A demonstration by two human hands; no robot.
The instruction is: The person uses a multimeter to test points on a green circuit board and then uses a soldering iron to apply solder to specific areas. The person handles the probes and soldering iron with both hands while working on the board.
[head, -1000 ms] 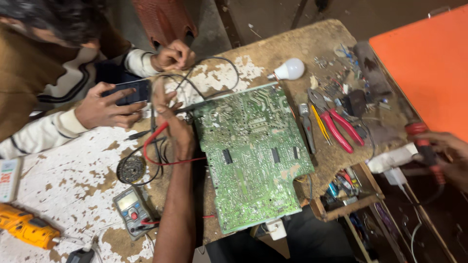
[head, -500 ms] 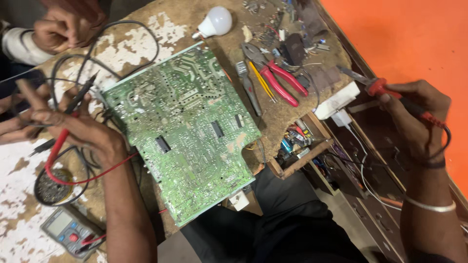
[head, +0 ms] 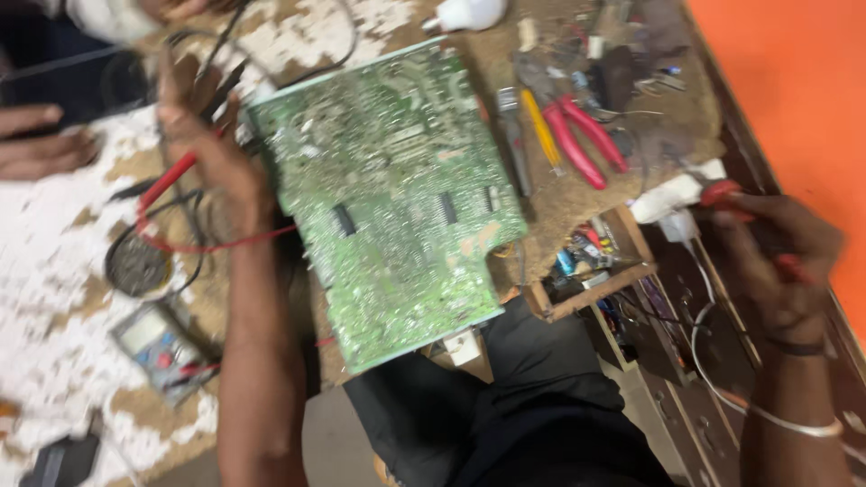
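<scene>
A large green circuit board [head: 392, 194] lies solder side up on a worn wooden bench. My left hand [head: 212, 149] rests at the board's left edge, holding a red meter probe [head: 167, 180] whose red lead runs off to the right. My right hand [head: 780, 257] is off the bench's right edge, closed around a red-handled tool [head: 722, 192] next to a white plug block [head: 672, 198]. The picture is blurred.
A grey multimeter [head: 162, 347] lies at lower left by a round solder tin [head: 137, 264]. Red-handled pliers [head: 582, 140], a yellow tool and a white bulb [head: 469, 13] lie beyond the board. A small open drawer [head: 591, 266] holds parts. Another person's hand [head: 41, 144] is at left.
The view has swung left and closer. My right hand with the red-handled tool has come in beside the white plug block. My left hand stays at the board's edge with the probe.
</scene>
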